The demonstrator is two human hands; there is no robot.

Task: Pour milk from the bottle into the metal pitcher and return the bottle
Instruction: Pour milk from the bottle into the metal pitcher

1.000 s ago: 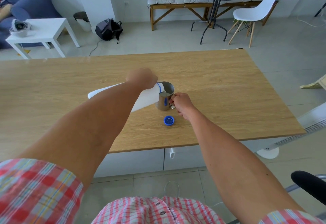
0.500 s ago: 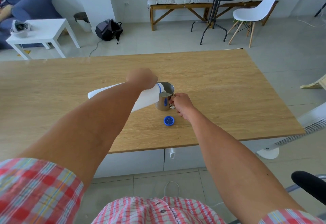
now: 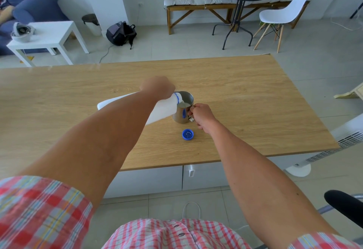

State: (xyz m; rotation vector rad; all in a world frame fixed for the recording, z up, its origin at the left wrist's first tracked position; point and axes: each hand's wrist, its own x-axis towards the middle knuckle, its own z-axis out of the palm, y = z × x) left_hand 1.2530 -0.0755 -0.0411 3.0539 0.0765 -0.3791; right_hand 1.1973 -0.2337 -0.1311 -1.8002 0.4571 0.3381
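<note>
Hardly any change across the three moments. Perhaps slightly more white milk (image 3: 185,104) inside the metal pitcher (image 3: 183,109) at frame centre, though too small a difference to confirm. No visible shift in position elsewhere.

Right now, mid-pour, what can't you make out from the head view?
- How much milk is left in the bottle: its wall is opaque and the left forearm crosses it.
- The left hand grip: only its back shows.
- The pitcher handle: mostly hidden by the right hand.
- Fill level: only a patch of milk shows past the bottle's neck.
</note>
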